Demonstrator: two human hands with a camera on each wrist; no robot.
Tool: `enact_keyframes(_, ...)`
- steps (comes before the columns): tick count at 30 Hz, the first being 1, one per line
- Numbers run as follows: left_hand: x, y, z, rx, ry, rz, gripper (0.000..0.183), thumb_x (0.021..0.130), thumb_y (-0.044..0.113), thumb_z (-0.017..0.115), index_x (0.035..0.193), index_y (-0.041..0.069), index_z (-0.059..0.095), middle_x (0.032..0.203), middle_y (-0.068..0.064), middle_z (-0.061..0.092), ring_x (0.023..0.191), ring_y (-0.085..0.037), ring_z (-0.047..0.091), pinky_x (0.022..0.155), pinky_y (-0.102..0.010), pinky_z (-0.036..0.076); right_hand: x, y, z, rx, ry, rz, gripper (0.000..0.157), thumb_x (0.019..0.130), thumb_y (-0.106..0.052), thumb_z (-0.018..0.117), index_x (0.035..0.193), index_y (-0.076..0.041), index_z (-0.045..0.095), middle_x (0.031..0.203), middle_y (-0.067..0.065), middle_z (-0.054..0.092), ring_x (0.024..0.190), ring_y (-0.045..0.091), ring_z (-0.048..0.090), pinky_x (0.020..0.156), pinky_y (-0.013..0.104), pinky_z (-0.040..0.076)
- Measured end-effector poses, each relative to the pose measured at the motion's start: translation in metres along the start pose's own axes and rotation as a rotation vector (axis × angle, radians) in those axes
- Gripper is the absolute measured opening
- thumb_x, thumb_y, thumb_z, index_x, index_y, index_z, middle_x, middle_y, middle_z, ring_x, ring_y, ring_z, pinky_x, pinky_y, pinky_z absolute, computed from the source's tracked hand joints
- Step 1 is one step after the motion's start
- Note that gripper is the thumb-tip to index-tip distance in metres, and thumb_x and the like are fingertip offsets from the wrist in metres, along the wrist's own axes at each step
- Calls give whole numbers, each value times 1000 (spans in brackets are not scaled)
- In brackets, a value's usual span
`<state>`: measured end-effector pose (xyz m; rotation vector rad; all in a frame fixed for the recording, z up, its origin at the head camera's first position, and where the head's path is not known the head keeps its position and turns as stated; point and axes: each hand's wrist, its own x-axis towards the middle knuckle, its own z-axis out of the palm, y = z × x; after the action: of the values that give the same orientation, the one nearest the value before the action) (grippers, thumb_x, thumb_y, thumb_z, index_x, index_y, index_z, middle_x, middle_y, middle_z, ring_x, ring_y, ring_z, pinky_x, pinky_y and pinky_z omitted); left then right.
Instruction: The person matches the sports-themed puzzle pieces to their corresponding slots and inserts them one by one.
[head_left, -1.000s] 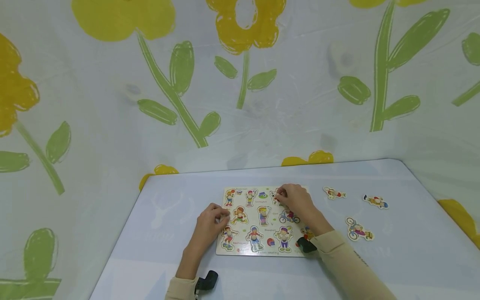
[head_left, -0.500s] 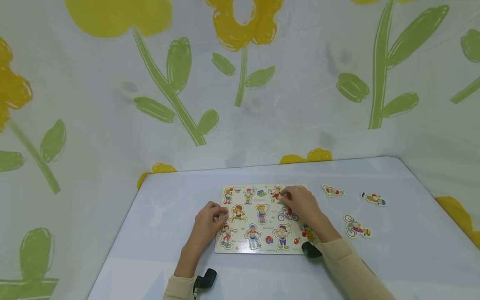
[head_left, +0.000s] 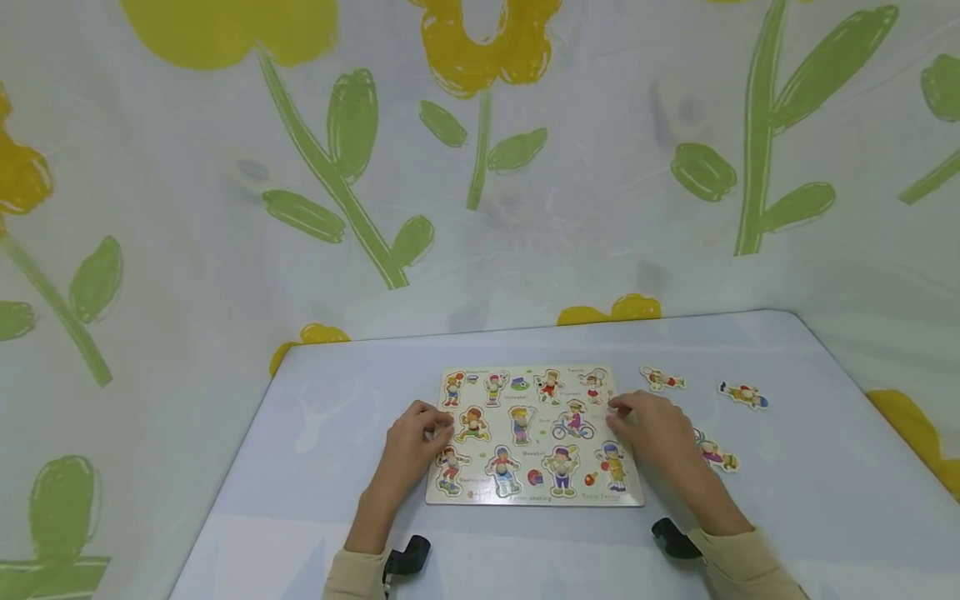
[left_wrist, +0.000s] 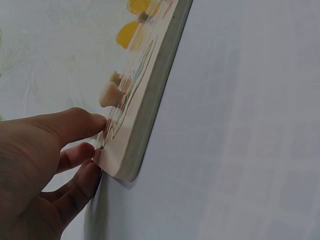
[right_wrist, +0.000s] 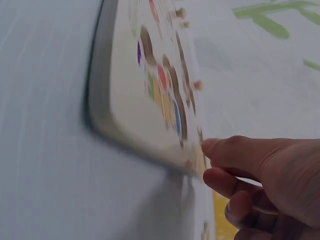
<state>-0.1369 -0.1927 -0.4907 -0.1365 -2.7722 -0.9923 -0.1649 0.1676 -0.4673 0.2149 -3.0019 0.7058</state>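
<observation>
A wooden knob puzzle board (head_left: 543, 433) with printed sports figures lies on the table. At its left edge my left hand (head_left: 417, 439) pinches the board, thumb over the face and fingers against the side; the left wrist view shows the thumb (left_wrist: 82, 125) close to a wooden knob (left_wrist: 110, 95). Beside the right edge is my right hand (head_left: 660, 433), fingers loosely bent and nothing held. In the right wrist view its thumb (right_wrist: 225, 150) overlaps the board's edge. A bicycle puzzle piece (head_left: 720, 457) shows partly behind the right hand.
Two more loose puzzle pieces, a red-and-white figure (head_left: 663, 379) and a figure with blue ends (head_left: 744, 395), lie to the right of the board. Behind the white table (head_left: 337, 392) stands a flower-printed cloth backdrop (head_left: 562, 242). Black wrist cameras (head_left: 408, 556) sit on both forearms.
My right hand has left the football figure at the board's top and moved right and down to the right edge. The left hand stays at the left edge.
</observation>
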Motion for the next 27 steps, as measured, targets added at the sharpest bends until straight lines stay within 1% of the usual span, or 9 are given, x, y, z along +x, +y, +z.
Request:
enact_keyframes(1,0,0,0,1,2,0,11,84,16,77,94,13,75,95,0,61,78,-10,53,66,-19,47,-2,4,-3,-11,2,3,29,86,-26,74,111,-11,73,94,3,71,84,21,60,72,40,49)
enact_keyframes(3,1,-1,-1,1,3,-3,11,83,16,77,94,13,75,95,0,61,78,-10,53,66,-19,47,-7,12,-10,-29,-1,1,28,85,-25,75,109,-11,73,92,2,70,83,20,59,69,38,48)
enact_keyframes(7,1,-1,-1,-6,0,-11,11,84,17,77,94,13,75,96,1,61,79,-9,53,67,-19,47,-17,29,-20,-66,-5,6,26,83,-24,77,105,-11,74,88,1,68,73,16,55,59,30,42)
enact_keyframes(10,1,0,-1,-13,-3,-13,11,84,17,77,94,13,75,96,1,62,78,-10,53,67,-19,47,-25,41,-28,-93,-15,23,24,83,-24,76,104,-11,74,88,2,66,69,15,53,55,29,39)
enact_keyframes(12,1,2,-2,-17,-3,-12,11,84,17,77,94,12,75,96,0,62,78,-10,53,67,-19,47,-30,49,-33,-108,-3,29,24,83,-24,77,102,-11,74,87,3,67,67,14,54,52,28,39)
enact_keyframes(14,1,3,-2,-20,-1,-9,11,84,16,77,93,12,75,96,0,62,77,-11,53,66,-19,47,-36,55,-38,-120,-5,45,24,83,-25,76,103,-10,73,86,4,66,67,14,54,51,29,40)
enact_keyframes(21,0,2,-2,-16,4,-6,11,84,17,77,93,13,75,95,1,61,77,-11,53,66,-19,47,-52,74,-46,-137,41,61,20,83,-27,74,98,-13,73,83,0,65,66,13,57,49,29,38)
enact_keyframes(23,0,2,-2,-17,3,-6,10,84,17,77,93,13,75,95,1,61,77,-10,53,66,-19,47,-54,77,-48,-142,29,68,20,83,-26,75,98,-12,73,83,1,66,66,14,57,49,29,39)
enact_keyframes(27,0,2,-1,-13,-7,-12,11,84,17,77,94,13,75,95,1,61,77,-9,52,66,-19,47,-55,80,-50,-147,-24,104,23,83,-27,76,98,-10,72,82,1,68,66,13,55,50,29,39)
